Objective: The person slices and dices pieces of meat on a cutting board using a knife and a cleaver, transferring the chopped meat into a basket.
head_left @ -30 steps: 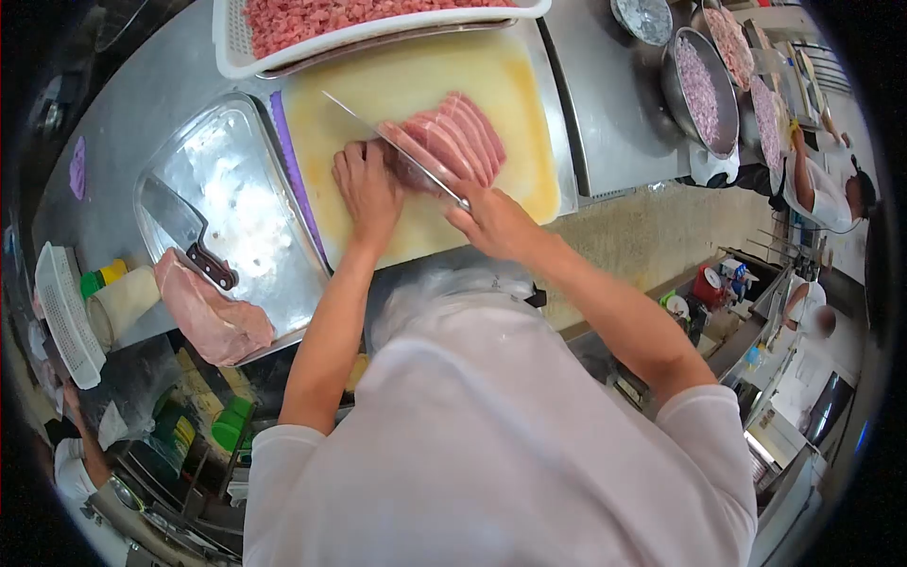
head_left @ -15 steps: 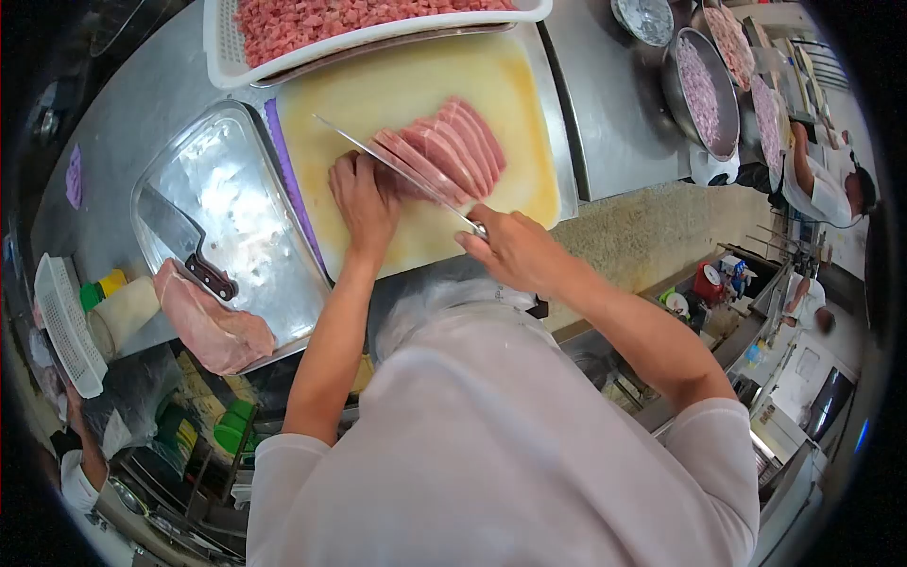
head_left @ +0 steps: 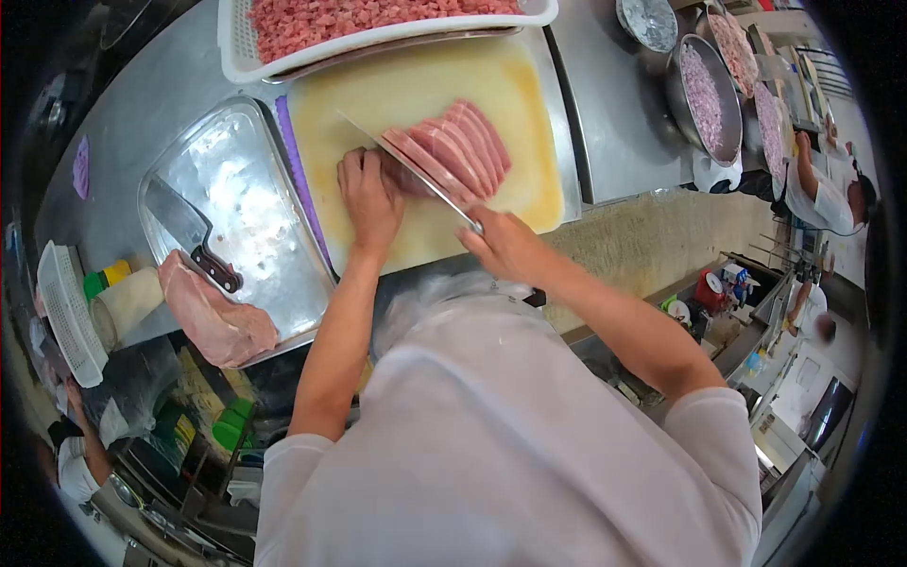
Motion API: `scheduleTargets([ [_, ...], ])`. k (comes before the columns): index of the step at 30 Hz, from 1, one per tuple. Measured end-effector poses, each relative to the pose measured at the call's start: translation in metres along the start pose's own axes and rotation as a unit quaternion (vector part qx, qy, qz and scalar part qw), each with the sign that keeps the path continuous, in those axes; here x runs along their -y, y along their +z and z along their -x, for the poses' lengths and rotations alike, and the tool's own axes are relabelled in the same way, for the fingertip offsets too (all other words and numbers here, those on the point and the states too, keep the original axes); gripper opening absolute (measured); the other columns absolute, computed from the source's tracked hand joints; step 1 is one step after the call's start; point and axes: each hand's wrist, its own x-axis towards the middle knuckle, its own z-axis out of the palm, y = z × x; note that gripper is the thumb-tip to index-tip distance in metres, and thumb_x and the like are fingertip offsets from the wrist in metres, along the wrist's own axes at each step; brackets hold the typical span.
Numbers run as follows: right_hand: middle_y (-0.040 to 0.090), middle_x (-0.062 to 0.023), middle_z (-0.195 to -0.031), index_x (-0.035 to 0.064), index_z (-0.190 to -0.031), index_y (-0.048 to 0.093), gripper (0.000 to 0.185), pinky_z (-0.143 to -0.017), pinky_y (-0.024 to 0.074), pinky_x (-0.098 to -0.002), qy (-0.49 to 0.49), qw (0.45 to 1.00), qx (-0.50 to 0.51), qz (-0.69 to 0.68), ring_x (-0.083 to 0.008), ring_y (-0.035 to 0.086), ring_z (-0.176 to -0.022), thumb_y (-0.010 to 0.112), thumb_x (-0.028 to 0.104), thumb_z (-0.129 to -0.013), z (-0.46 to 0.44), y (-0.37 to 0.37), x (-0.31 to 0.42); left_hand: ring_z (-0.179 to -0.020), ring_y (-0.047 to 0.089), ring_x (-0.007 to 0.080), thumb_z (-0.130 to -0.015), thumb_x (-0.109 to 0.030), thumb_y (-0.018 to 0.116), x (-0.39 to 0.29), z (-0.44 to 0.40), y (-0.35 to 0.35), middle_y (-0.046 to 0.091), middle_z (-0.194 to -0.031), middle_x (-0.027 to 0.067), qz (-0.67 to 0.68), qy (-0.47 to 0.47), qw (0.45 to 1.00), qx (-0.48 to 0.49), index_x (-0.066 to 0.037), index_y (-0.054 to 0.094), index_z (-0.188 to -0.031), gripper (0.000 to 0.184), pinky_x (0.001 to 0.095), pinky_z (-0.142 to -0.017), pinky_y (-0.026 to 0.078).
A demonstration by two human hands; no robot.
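Slices of raw pink meat (head_left: 460,144) lean against one another on the white cutting board (head_left: 331,85), its surface yellowed in patches. My right hand (head_left: 515,248) is wrapped round the handle of a long knife (head_left: 420,175). The blade slants up and left, along the near side of the slices. Left of the blade, my left hand (head_left: 371,203) has its fingers curled and pressed on the uncut end of the meat, which is mostly hidden beneath them.
Left of the board, a metal tray (head_left: 255,180) holds a cleaver (head_left: 184,222) and a large piece of raw meat (head_left: 213,317). A white basket of diced meat (head_left: 378,47) stands behind the board. Bowls of chopped food (head_left: 704,99) are at right. Other people (head_left: 820,194) stand farther off.
The knife and my right hand have shifted slightly, and the blade now lies closer along the slices. My left hand stays on the meat. The whole view has shifted a little.
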Motion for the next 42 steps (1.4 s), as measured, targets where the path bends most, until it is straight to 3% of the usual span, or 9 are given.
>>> scheduleTargets([
  [3,0.07,-0.0306,-0.087,-0.007,-0.114,0.06,0.039,-0.078,0.0527,-0.058,-0.039,0.996,-0.034,0.07,-0.0517,0.068,-0.087,0.061,0.03,-0.102,-0.045,0.018,-0.002,-0.1,0.053,0.0451,-0.082,0.005,0.059,-0.003,0.0,-0.007,0.056,-0.107,0.0234,0.012,-0.001,1.0,0.015,0.004,0.059,-0.106,0.024,0.0532,-0.09,0.043],
  [6,0.066,-0.0268,-0.076,-0.0071,-0.115,0.061,0.039,-0.07,0.0508,-0.0507,-0.028,0.999,-0.034,0.003,-0.0436,0.067,-0.072,0.059,0.03,-0.105,-0.05,-0.003,0.015,-0.102,0.053,0.0442,-0.082,0.004,0.06,-0.001,0.009,-0.005,0.057,-0.108,0.0224,0.033,-0.011,0.999,-0.018,0.003,0.059,-0.107,0.025,0.0529,-0.09,0.042],
  [12,0.064,-0.0271,-0.076,-0.0094,-0.115,0.061,0.038,-0.07,0.0497,-0.051,0.08,0.994,0.062,0.032,-0.043,0.065,-0.073,0.06,0.028,-0.106,0.01,-0.024,0.046,-0.105,0.053,0.0398,-0.075,0.005,0.064,-0.002,0.008,-0.007,0.058,-0.113,0.0175,-0.065,-0.017,0.998,0.017,-0.003,0.062,-0.114,0.04,0.051,-0.093,0.041],
  [18,0.066,-0.0316,-0.083,-0.0113,-0.115,0.06,0.04,-0.075,0.0503,-0.0546,-0.112,0.992,-0.049,0.035,-0.0517,0.064,-0.08,0.062,0.027,-0.103,-0.051,0.017,0.014,-0.1,0.052,0.0415,-0.08,0.001,0.062,-0.005,0.005,-0.011,0.059,-0.106,0.0184,-0.018,-0.02,1.0,0.017,-0.002,0.061,-0.107,0.027,0.0514,-0.087,0.04],
  [24,0.069,-0.0334,-0.102,-0.0091,-0.112,0.061,0.041,-0.086,0.053,-0.0572,0.007,0.999,0.036,0.033,-0.0516,0.067,-0.102,0.061,0.03,-0.102,-0.072,0.007,0.03,-0.101,0.053,0.0385,-0.076,0.002,0.063,-0.003,0.008,-0.008,0.058,-0.108,0.0148,-0.059,-0.018,0.998,0.018,-0.005,0.062,-0.105,0.03,0.0499,-0.088,0.041],
  [30,0.071,-0.0325,-0.1,-0.009,-0.117,0.061,0.044,-0.087,0.0534,-0.0564,0.026,0.997,0.066,0.02,-0.052,0.068,-0.098,0.061,0.032,-0.101,-0.008,-0.004,0.013,-0.099,0.052,0.0401,-0.083,0.002,0.062,0.0,0.008,-0.005,0.059,-0.105,0.0169,-0.042,-0.004,0.999,0.002,-0.002,0.062,-0.104,0.022,0.0493,-0.088,0.04],
  [33,0.066,-0.0284,-0.081,-0.0093,-0.119,0.062,0.044,-0.078,0.0516,-0.0497,-0.108,0.992,-0.051,0.046,-0.0443,0.067,-0.081,0.06,0.032,-0.104,-0.045,0.023,-0.007,-0.096,0.054,0.0404,-0.087,0.001,0.063,-0.001,0.005,-0.013,0.06,-0.102,0.0174,-0.046,-0.014,0.998,0.041,-0.001,0.062,-0.106,0.019,0.0488,-0.088,0.041],
  [36,0.067,-0.0283,-0.082,-0.0104,-0.118,0.063,0.046,-0.078,0.0517,-0.0483,-0.029,1.0,0.002,0.007,-0.0417,0.067,-0.079,0.062,0.033,-0.104,-0.063,0.005,0.014,-0.098,0.054,0.0389,-0.089,0.001,0.062,0.015,0.011,-0.01,0.06,-0.102,0.0163,0.043,-0.039,0.998,-0.007,-0.003,0.063,-0.106,0.017,0.0496,-0.087,0.041],
  [42,0.065,-0.0276,-0.077,-0.0106,-0.116,0.063,0.047,-0.071,0.051,-0.0476,0.044,0.998,0.044,0.003,-0.0387,0.065,-0.071,0.062,0.035,-0.105,0.023,-0.034,0.052,-0.096,0.054,0.0384,-0.089,0.002,0.063,0.011,0.013,-0.016,0.06,-0.101,0.0154,-0.046,-0.022,0.999,-0.013,-0.003,0.063,-0.105,0.017,0.0494,-0.088,0.042],
])
